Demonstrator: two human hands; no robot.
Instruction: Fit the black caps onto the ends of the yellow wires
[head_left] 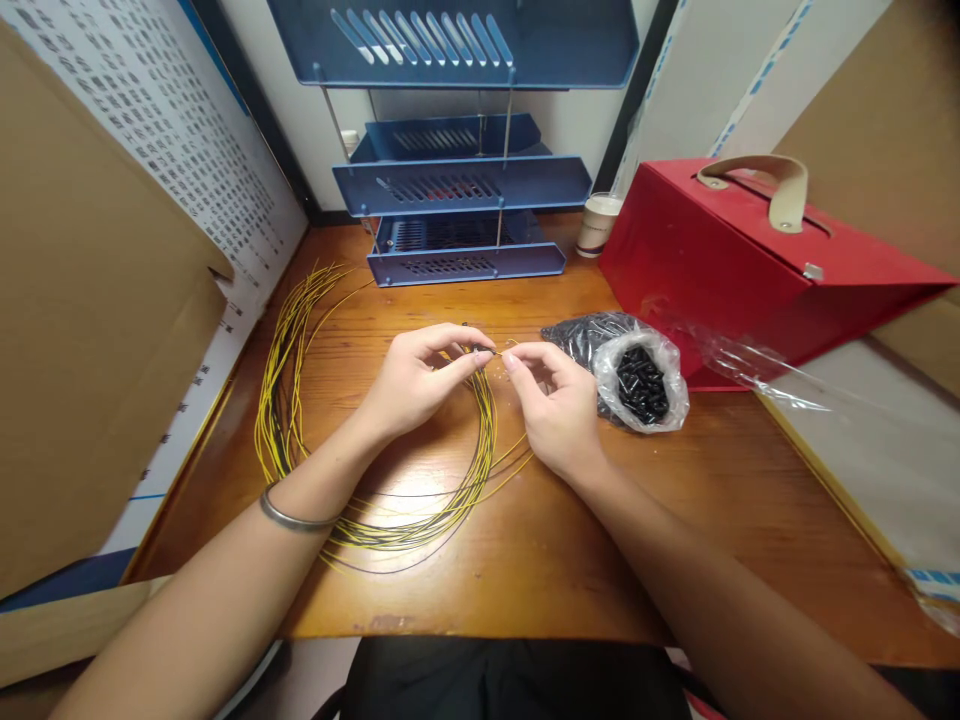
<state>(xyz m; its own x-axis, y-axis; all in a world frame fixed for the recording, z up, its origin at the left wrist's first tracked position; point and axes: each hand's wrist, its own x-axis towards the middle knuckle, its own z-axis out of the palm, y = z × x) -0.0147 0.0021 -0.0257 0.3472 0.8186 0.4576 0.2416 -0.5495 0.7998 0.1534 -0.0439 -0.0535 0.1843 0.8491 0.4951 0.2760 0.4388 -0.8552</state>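
Note:
In front of me, my left hand [431, 375] pinches a small black sleeve-like piece [482, 348] between thumb and fingertips. Opposite it, my right hand [559, 400] is closed on a thin yellow wire [499, 351] that meets the black piece; whether the wire is inside it I cannot tell. Beneath my hands a loose coil of yellow and black wires [420, 533] lies in a wide ring on the table. Just right of my right hand, an open clear plastic bag [679, 395] holds many small black pieces [641, 385].
The wooden table [675, 540] carries a blue tiered tray rack [465, 265] at the back. A paper cup [598, 225] stands beside a red box [705, 270] with a beige handle. Cardboard [90, 320] walls the left side, and clear plastic film [757, 370] hangs by the box.

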